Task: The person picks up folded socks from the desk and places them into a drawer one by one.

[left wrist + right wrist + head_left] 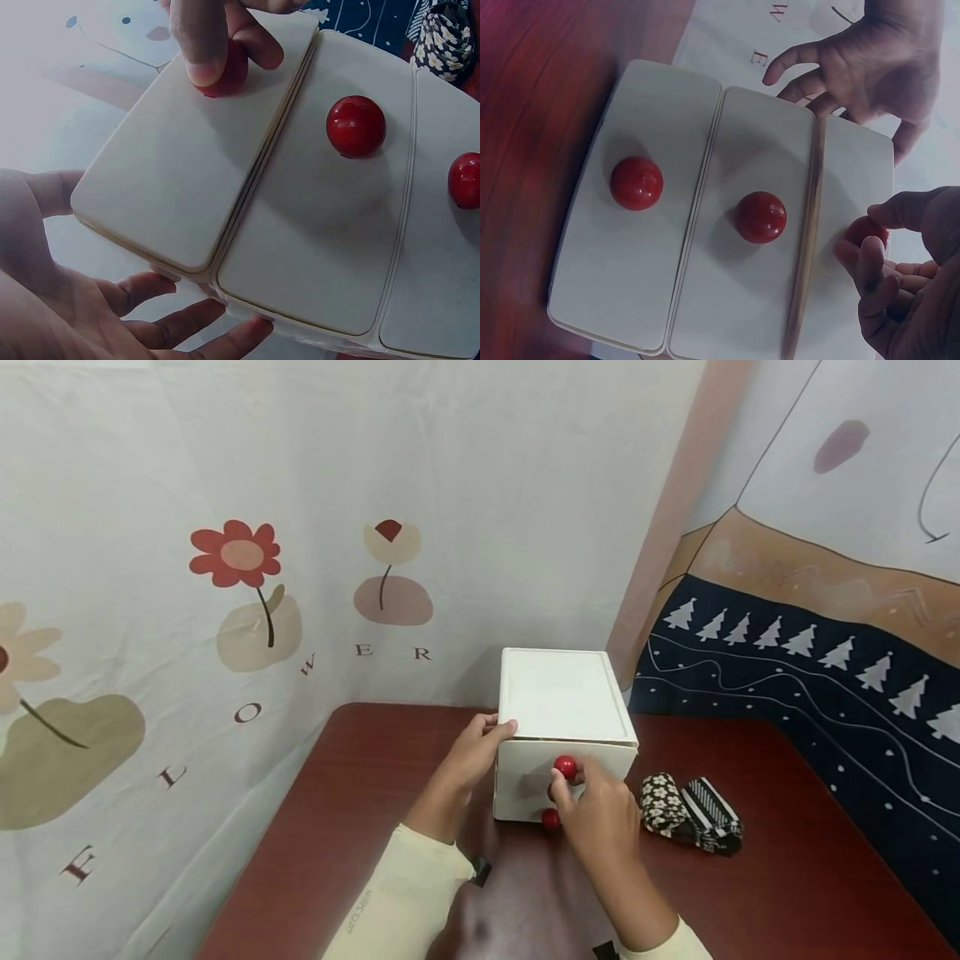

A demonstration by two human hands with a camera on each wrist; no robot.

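Observation:
A white box of three drawers (564,693) stands on the table, each drawer front with a round red knob. My right hand (606,810) pinches the top knob (565,767) between thumb and fingers. The top drawer front (161,165) juts slightly forward of the middle one, with a narrow gap beside it. At the box's upper left edge rests my left hand (471,752), thumb over the top and spread fingers against the side. The middle knob (761,217) and the bottom knob (637,183) are untouched.
Rolled black-and-white patterned cloth items, one a floral bundle (663,803) and one striped (712,814), lie right of the box on the dark red table (360,827). Behind the table hangs a printed curtain (480,510) with flowers and letters.

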